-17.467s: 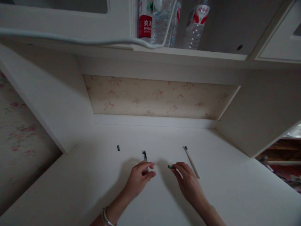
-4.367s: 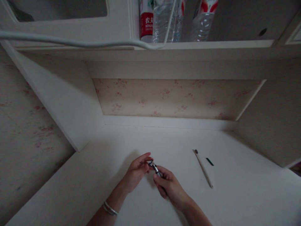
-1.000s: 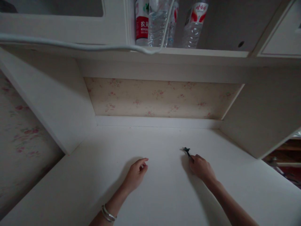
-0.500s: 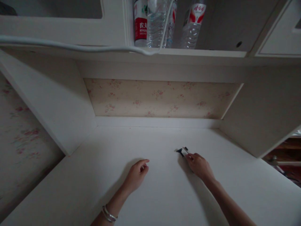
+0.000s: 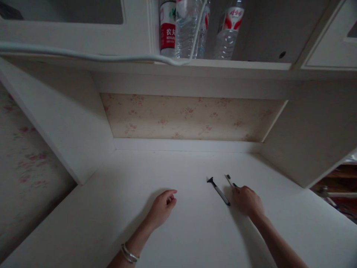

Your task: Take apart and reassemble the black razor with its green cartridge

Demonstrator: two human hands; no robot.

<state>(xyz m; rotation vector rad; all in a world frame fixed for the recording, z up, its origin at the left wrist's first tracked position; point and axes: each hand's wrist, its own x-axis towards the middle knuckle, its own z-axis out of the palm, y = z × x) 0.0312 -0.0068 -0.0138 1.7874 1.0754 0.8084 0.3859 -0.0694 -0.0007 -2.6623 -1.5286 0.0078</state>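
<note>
My right hand (image 5: 248,201) is closed around the handle of a slim toothbrush (image 5: 229,180) with a pale neck and dark bristles. Its head points away from me, and most of the handle is hidden under my fingers. Just left of that hand lies a razor (image 5: 220,194) with a black head and a grey and black handle, slanted on the white desk (image 5: 189,230). My left hand (image 5: 163,206) rests on the desktop further left, index finger and thumb apart, the other fingers curled, holding nothing visible. Two silvery bangles (image 5: 129,254) circle the left wrist.
Above the desk, a shelf (image 5: 259,65) holds several plastic bottles (image 5: 227,37). A white cable (image 5: 111,57) runs along its front edge. White side panels (image 5: 306,123) stand left and right, with floral wallpaper (image 5: 184,115) at the back.
My right hand has moved right and slightly nearer to me with the toothbrush. The razor, partly covered before, now shows along its whole length. My left hand stays put.
</note>
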